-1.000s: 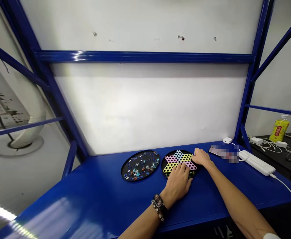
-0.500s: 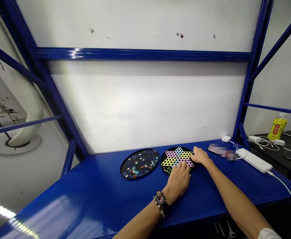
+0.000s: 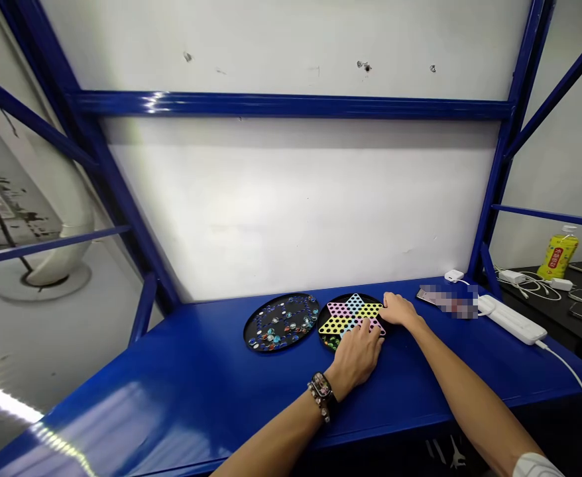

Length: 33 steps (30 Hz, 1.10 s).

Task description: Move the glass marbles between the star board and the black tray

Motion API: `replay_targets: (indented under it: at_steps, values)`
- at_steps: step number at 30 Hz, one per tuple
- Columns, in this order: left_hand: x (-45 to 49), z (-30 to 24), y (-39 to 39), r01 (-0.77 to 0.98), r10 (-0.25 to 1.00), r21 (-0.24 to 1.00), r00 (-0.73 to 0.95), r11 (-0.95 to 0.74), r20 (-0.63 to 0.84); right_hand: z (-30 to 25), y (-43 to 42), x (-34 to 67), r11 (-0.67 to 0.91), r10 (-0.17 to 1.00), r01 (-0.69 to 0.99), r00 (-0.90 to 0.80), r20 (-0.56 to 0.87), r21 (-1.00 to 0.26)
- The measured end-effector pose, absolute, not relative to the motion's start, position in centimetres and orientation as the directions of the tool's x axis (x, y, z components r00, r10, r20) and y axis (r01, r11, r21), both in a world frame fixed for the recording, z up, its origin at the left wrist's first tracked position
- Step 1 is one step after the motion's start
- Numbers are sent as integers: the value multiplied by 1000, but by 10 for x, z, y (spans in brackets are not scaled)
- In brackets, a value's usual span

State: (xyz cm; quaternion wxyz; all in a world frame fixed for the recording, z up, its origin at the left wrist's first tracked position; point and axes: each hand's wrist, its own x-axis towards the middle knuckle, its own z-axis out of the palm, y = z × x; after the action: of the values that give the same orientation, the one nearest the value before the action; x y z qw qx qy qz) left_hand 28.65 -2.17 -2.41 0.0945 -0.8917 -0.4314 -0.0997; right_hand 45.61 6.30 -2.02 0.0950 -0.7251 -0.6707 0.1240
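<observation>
Head camera view, blue steel workbench [image 3: 181, 377]: a person reaches across the bench with both bare hands, seen from just over their shoulder. At far left a round black tray [image 3: 246, 336] holds scattered glass marbles [image 3: 271, 338], well apart from the hands. Next to it lies a round black Chinese checkers board [image 3: 323, 318] topped with a pastel star with black holes, a small cluster of green marbles [image 3: 331, 342] showing at its lower left. The left hand [image 3: 355, 358], a beaded bracelet [image 3: 319, 395] at its wrist, has drawn back toward the board's near edge since a second ago, baring more of the star. Its spread, relaxed fingers [image 3: 365, 328] rest on the star's lower points, clenching nothing. The right hand [image 3: 400, 311] stays at the board's right edge, its fingers [image 3: 388, 301] lying flat and open on the rim, with no grip visible. The board sits between the two hands, touching both. Further right are a pixelated phone [image 3: 445, 300], a white power strip [image 3: 512, 320] and, on a black table beyond, a yellow drink bottle [image 3: 558, 257].
</observation>
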Motion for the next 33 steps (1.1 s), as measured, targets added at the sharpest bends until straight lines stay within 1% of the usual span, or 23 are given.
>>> replay_targets:
  at_steps: [7,15,21,25,31,33]
  values:
    - [284,-22,-20,744,717,-63,660,-665,223,-21,62,455,-73,997,948,59,-53,-309]
    - [285,-24,-23,786,748,-102,613,-609,254,-21,60,454,-57,998,938,49,-31,-341]
    - [283,-21,-22,774,743,-70,626,-630,237,-18,59,453,-62,998,937,50,-44,-343]
    - [283,-21,-22,750,722,-88,656,-655,219,-21,61,454,-52,998,939,42,-38,-340]
    - [284,-22,-22,780,757,-66,620,-622,205,-21,61,454,-44,999,942,36,-28,-331]
    - [284,-21,-23,774,751,-69,629,-629,201,-21,60,454,-44,999,942,36,-30,-333]
